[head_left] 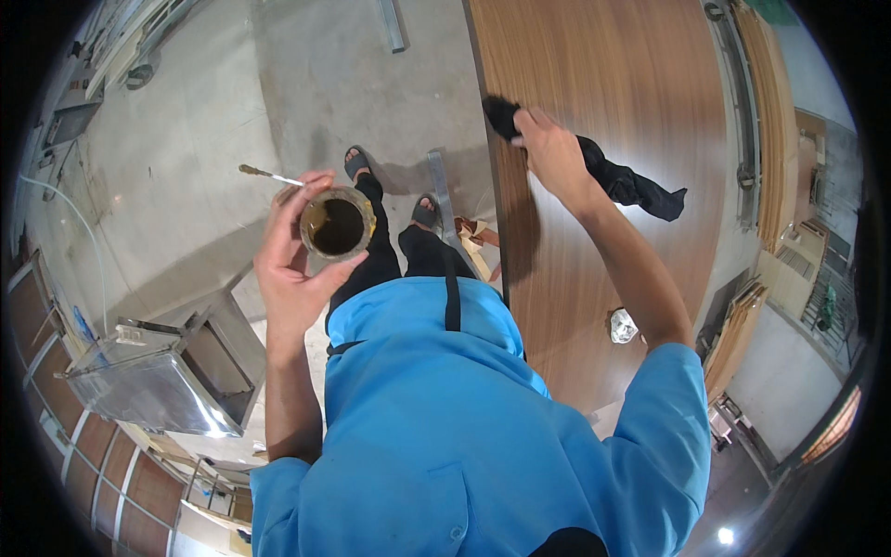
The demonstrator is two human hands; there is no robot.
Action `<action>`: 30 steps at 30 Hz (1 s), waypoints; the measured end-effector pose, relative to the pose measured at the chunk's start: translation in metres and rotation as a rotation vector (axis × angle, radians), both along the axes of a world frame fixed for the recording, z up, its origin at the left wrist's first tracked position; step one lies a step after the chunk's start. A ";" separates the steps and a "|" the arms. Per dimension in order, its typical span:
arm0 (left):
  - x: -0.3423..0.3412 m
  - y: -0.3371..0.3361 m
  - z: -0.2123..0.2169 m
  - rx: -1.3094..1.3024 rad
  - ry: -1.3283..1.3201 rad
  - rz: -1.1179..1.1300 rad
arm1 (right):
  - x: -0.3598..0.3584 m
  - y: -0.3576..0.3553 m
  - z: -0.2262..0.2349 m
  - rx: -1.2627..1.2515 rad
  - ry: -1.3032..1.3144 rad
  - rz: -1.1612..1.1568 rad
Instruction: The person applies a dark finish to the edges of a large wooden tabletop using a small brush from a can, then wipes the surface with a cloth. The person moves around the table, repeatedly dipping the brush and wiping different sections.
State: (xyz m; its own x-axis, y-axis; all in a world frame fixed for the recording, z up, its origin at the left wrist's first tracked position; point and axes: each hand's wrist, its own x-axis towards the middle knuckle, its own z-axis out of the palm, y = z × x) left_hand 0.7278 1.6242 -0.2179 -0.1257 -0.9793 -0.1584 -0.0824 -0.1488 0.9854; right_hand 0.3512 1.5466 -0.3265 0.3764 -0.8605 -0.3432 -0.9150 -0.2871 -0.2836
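In my left hand is a small round cup of dark brown liquid, its rim smeared with yellowish residue. The same fingers pin a thin white stick against the cup; its brown-coated tip points out to the left. My right hand grips a black cloth over the left edge of a long wood-grain panel. One bunched end of the cloth pokes out at the panel's edge, and the rest trails to the right across the surface.
A crumpled white wad lies on the panel near my right forearm. Metal bars and wood scraps are on the floor beside my feet. At the left stands a shiny metal box-like cabinet; stacked boards line the right.
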 end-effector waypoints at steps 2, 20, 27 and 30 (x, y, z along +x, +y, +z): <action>0.015 0.033 -0.020 0.021 -0.007 0.044 | 0.015 0.029 -0.018 -0.162 -0.105 0.024; 0.029 0.062 0.027 -0.005 0.053 0.085 | 0.033 0.041 0.014 -0.132 0.006 0.102; 0.068 0.084 0.019 -0.001 0.060 0.076 | 0.076 0.064 0.014 -0.128 0.043 0.095; 0.102 0.091 0.036 -0.055 0.051 0.099 | 0.105 0.069 0.025 -0.163 0.040 0.108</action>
